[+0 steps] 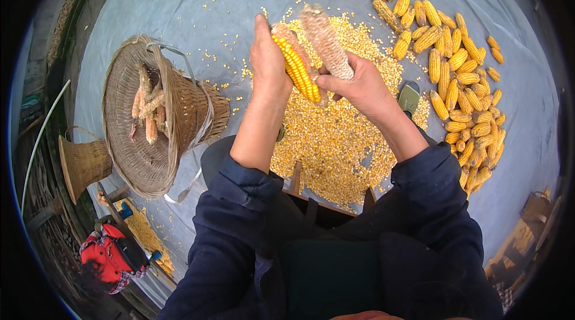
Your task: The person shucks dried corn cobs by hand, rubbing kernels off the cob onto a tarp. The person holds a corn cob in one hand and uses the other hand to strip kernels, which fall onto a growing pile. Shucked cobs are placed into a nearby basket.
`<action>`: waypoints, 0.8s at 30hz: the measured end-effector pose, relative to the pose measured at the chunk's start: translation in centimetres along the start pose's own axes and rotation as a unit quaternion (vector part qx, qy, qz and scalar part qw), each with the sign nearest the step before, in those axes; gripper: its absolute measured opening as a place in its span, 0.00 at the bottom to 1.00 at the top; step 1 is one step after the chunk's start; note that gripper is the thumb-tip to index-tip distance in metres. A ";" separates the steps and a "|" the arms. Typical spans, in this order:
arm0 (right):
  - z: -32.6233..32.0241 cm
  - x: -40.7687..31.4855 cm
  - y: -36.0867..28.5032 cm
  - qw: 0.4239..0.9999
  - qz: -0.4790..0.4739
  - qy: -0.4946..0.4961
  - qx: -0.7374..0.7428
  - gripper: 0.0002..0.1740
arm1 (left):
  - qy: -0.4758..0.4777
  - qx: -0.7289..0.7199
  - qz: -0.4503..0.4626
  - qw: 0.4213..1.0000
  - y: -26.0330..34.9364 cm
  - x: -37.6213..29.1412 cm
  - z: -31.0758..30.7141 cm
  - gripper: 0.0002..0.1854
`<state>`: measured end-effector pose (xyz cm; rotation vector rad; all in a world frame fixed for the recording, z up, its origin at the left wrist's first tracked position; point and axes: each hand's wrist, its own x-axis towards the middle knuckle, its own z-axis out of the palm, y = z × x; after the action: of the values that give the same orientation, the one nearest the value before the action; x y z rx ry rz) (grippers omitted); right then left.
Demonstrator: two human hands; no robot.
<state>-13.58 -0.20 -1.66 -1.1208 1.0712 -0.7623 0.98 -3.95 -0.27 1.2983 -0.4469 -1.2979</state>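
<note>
My left hand grips a corn ear, partly shelled. Rows of yellow kernels face me, and bare pinkish cob shows along its right side. In my right hand is a stripped corncob, its upper end blurred and tilted up to the left. The right thumb and fingertips lie close to the lower end of the ear; whether they touch it I cannot tell. Below both hands spreads a heap of loose corn kernels on a blue-grey tarp.
Unshelled corn ears are piled on the right. A woven basket lies tipped on the left with several bare cobs inside, beside a smaller basket. A person in a red vest is at lower left, near more kernels.
</note>
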 end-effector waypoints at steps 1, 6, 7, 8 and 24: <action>-0.1 0.1 0.1 1.000 0.013 0.010 0.020 0.17 | -0.001 -0.009 -0.012 1.000 -0.1 0.3 -0.3 0.27; 0.0 0.5 1.2 0.994 0.024 0.033 0.101 0.20 | 0.004 -0.048 -0.028 0.998 -0.2 1.0 -1.0 0.27; 0.0 0.5 1.2 0.992 0.026 0.027 0.121 0.22 | 0.015 -0.058 -0.019 0.998 -0.2 1.1 -1.0 0.28; 0.3 0.5 0.9 0.989 0.025 0.018 0.142 0.23 | 0.026 -0.069 -0.009 0.997 -0.3 1.2 -1.0 0.29; 2.9 0.3 0.9 0.988 -0.064 0.104 0.097 0.27 | -0.013 0.070 0.175 0.982 -1.2 -1.6 2.0 0.17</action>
<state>-10.72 0.75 -2.44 -0.9653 1.0788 -1.0801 -1.69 -3.17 -0.13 1.2522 -0.7616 -1.0018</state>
